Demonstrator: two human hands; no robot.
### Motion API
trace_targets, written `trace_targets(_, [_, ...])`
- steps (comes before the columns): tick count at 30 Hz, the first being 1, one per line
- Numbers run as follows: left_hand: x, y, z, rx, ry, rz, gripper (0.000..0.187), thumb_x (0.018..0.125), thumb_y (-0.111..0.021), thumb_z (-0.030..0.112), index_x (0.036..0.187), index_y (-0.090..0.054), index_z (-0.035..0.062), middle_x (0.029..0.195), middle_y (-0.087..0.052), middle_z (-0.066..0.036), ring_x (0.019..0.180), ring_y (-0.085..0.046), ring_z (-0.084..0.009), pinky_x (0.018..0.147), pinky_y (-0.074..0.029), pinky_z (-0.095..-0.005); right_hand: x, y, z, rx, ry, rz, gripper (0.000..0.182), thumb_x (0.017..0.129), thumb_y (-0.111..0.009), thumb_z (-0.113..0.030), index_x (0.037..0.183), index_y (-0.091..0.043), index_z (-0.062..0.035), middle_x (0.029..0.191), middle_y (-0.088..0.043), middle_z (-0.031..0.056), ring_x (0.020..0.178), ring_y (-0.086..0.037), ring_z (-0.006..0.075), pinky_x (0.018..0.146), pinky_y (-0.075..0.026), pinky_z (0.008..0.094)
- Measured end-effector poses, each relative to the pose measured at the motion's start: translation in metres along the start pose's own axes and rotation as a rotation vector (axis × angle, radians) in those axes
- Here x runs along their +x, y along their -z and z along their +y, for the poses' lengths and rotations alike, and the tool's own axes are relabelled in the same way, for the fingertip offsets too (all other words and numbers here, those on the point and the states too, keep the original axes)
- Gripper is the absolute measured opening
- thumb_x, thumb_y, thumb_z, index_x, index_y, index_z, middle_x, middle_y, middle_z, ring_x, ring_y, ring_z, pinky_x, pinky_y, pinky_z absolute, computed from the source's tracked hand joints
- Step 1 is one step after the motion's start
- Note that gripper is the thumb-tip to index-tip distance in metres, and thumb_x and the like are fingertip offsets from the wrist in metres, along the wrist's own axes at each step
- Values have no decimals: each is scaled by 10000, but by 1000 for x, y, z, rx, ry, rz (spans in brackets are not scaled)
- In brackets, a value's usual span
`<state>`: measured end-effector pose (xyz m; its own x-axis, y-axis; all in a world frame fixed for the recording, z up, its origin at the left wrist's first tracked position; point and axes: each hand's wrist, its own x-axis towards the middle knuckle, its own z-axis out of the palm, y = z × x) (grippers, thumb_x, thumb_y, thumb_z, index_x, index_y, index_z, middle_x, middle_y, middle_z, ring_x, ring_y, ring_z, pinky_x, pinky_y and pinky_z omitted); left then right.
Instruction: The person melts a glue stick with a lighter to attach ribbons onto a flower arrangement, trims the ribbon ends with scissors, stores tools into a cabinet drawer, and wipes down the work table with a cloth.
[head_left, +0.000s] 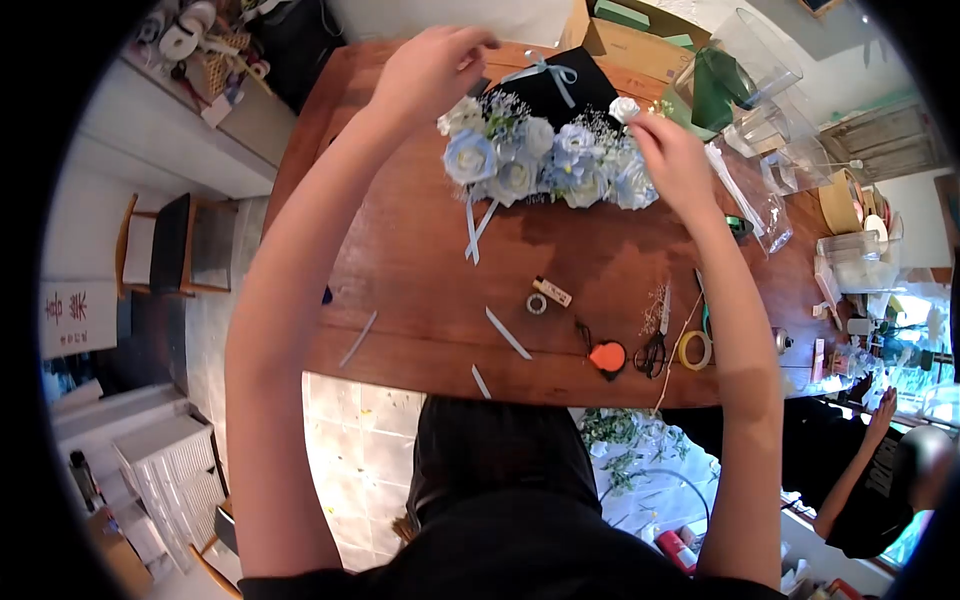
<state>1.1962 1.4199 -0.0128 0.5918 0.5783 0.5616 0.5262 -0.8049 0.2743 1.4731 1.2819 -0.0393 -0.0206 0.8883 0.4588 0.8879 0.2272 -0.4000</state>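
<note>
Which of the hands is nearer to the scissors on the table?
Right. The right hand is at the flowers, straight beyond the scissors; the left hand is farther left.

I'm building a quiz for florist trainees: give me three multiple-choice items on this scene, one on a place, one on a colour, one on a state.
1. Where do the black-handled scissors lie?
A. near the wooden table's front edge
B. on the floor
C. inside the black box

2. What colour is the ribbon bow on the black gift box?
A. red
B. light blue
C. yellow

3. What is the right hand doing?
A. resting flat on the table
B. touching the pale blue and white rose arrangement
C. holding scissors

Answers: 1 A, they sit beside the yellow tape roll by the edge; 2 B, the bow is pale blue; 3 B, its fingers meet the flowers at the arrangement's right end, while the left hand is raised at the other end.
</note>
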Motion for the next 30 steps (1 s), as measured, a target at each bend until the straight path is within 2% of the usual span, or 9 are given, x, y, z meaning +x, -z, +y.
trace_targets(4, [61,-63,-45,233,-467,-119,248,800,-576,67,1040,-607,119,999,-602,-57,905,-603,-222,806,-482,-352,73,-49,11,-279,3,-154,217,806,-616,-189,1020,-645,-167,867,-665,125,814,-627,326,692,-495,423])
trace_targets(5, [67,-74,-56,225,-548,-65,173,758,-614,114,927,-648,99,896,-648,-53,840,-628,-217,763,-496,-358,82,-57,17,-314,47,-158,192,800,-605,-176,985,-651,-158,852,-664,125,811,-630,324,687,-498,431])
trace_targets(8, [80,-60,-44,262,-446,-486,351,721,-682,97,1065,-616,125,942,-579,-64,934,-569,-224,830,-435,-362,99,-73,31,-386,149,-192,172,758,-590,-131,911,-669,-142,815,-659,135,813,-631,338,690,-506,465])
trace_targets(9, [82,-67,-50,140,-510,-450,238,724,-668,219,961,-676,194,920,-572,-71,930,-549,-274,810,-416,-414,102,-75,36,-411,166,-221,150,768,-611,-168,906,-662,-140,807,-659,120,792,-632,323,665,-503,447])
trace_targets(11, [86,-74,-54,182,-516,-459,225,723,-674,205,947,-674,182,919,-577,-70,929,-555,-264,816,-417,-408,105,-75,40,-416,209,-242,125,765,-635,-205,864,-648,-130,794,-656,109,776,-624,323,636,-499,444])
trace_targets(12, [88,-75,-54,205,-517,-461,219,723,-676,198,941,-674,176,919,-580,-69,929,-557,-259,819,-417,-405,106,-75,39,-465,234,-246,136,815,-618,-207,900,-652,-107,724,-645,87,700,-637,243,595,-483,373])
trace_targets(15, [96,-88,-64,-23,-472,-428,103,732,-672,160,804,-673,87,802,-598,-92,790,-584,-281,709,-465,-384,111,-68,33,-428,279,-203,165,779,-560,-223,733,-600,-70,681,-608,176,667,-609,370,596,-478,472])
trace_targets(17, [99,-95,-67,-143,-426,-444,121,738,-660,149,740,-658,27,743,-604,-114,706,-589,-288,629,-479,-366,115,-69,34,-467,305,-199,143,785,-545,-193,768,-573,-53,661,-602,180,651,-609,366,585,-476,467])
trace_targets(30, [102,-111,-75,-250,-65,-567,187,769,-658,198,717,-641,19,605,-611,-85,543,-552,-154,537,-450,-308,115,-79,40,-478,350,-128,142,796,-533,-180,792,-523,-38,618,-590,175,603,-608,357,542,-468,468])
